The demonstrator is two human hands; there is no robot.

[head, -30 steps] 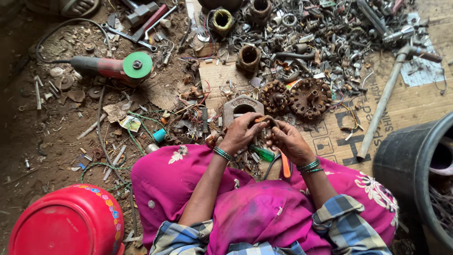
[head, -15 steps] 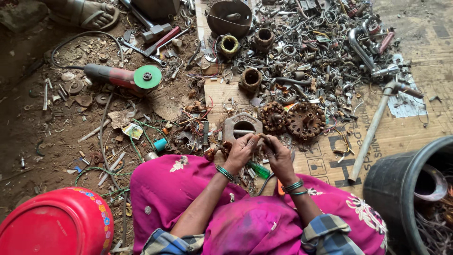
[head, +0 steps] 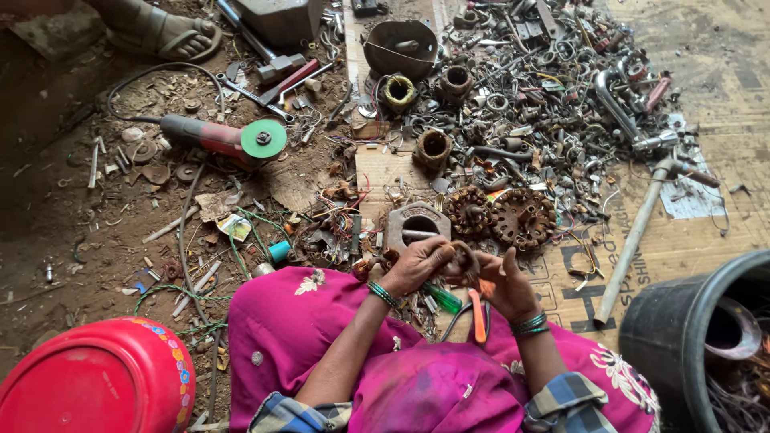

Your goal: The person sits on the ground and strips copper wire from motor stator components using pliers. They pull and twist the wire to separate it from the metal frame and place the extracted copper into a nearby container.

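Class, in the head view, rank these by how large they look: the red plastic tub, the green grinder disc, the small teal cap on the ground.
Largest to smallest:
1. Red plastic tub, though it lies nearest the camera
2. Green grinder disc
3. Teal cap

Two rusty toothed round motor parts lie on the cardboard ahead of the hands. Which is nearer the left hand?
The smaller, left one, beside the square metal housing. It lies just beyond the left hand; the larger one lies further right.
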